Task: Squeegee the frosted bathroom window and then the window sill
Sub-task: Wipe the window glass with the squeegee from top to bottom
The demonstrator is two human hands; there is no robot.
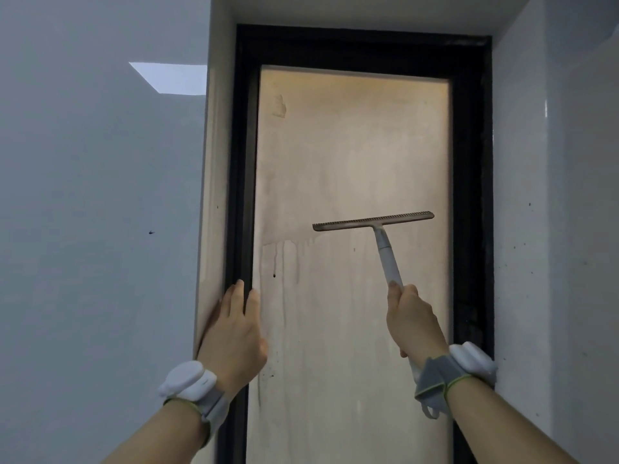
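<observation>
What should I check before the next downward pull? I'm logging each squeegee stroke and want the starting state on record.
1. Grip: the right hand is curled round the white handle of the grey-bladed squeegee: ok.
2. Blade level: it slopes slightly, right end higher: not ok.
3. Blade contact with the frosted glass window pane: cannot tell.
4. Bracing: the left hand rests with straight fingers on the black window frame: ok.
5. Path below the blade: drip streaks lie left of it, outside the blade's width: not ok.
6. Window sill: out of view: cannot tell.
</observation>
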